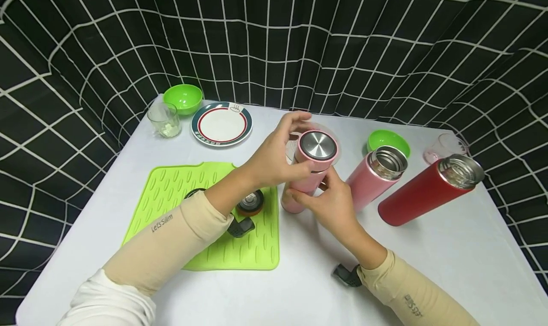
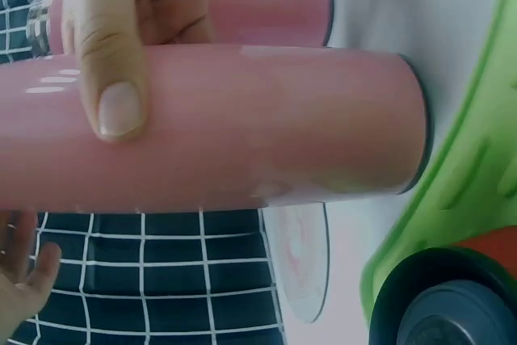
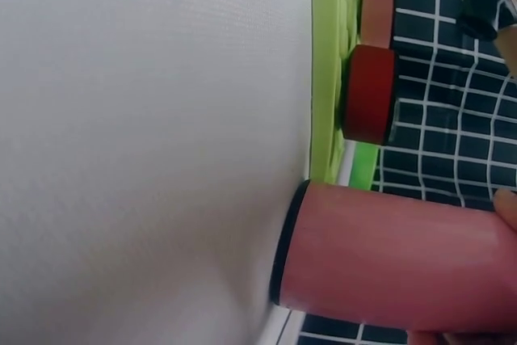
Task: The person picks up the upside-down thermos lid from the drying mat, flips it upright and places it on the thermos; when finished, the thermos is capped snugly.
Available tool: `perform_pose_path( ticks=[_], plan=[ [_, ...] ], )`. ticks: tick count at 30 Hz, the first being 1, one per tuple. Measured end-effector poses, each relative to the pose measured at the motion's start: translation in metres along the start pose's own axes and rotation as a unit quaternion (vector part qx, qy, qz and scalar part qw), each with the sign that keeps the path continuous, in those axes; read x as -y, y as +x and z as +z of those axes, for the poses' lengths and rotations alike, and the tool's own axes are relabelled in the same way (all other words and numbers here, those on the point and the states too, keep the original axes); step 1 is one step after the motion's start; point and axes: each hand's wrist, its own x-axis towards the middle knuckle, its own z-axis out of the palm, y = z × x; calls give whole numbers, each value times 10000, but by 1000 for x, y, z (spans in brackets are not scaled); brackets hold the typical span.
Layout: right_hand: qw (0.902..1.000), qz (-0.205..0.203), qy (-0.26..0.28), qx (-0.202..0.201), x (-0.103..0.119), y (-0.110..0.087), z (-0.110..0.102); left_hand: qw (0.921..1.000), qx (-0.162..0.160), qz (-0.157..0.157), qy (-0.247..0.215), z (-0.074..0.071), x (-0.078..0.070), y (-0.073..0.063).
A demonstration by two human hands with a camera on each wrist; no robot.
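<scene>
Beige sleeves [image 1: 167, 242] lie at eight and five o'clock, framing the capped pink bottle [image 1: 306, 186] near centre. The right hand [image 1: 331, 204] wraps its body, probably to steady it; the left hand [image 1: 279, 155] is spread around the cap [image 1: 318, 145], contact unclear. Lids [image 1: 250, 203] sit at nine o'clock on the green mat [image 1: 265, 250], likely kept together there; two uncapped bottles [image 1: 419, 193] stand at three o'clock on the bench [image 1: 299, 288], seemingly grouped within reach.

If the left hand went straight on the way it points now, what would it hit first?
Likely the lid of the pink bottle the right hand holds; it appears between the left hand's thumb and fingers, though contact is unclear.
</scene>
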Motion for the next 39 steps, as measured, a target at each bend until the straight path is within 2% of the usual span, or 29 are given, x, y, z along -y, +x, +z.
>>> perform_pose_path(
  ticks=[3, 7, 14, 21, 26, 32, 37, 39],
  plan=[
    [10000, -1, -37, 4, 0, 0, 0, 9999, 96, 35, 59, 0, 0, 0],
    [10000, 2, -98, 19, 0, -1, 0, 9996, 267, -102, -52, 0, 0, 0],
    [9999, -63, -123, 28, 0, 0, 0, 9989, 364, -163, -251, 1, 1, 0],
    [9999, -105, -112, -10, 0, 1, 0, 9973, 507, -362, -392, 0, 4, 0],
    [9999, -104, -129, -11, 0, 1, 0, 9983, 417, -253, -324, -1, 5, 1],
    [9997, -102, -199, -3, -1, 1, -1, 9979, 345, -117, -527, 0, 6, 2],
    [9996, -89, -256, 68, 0, 0, -1, 9945, 553, -26, -883, 0, 6, 1],
    [9994, -89, -312, 93, 1, 0, 0, 9944, 610, -82, -863, -1, 5, 0]
  ],
)
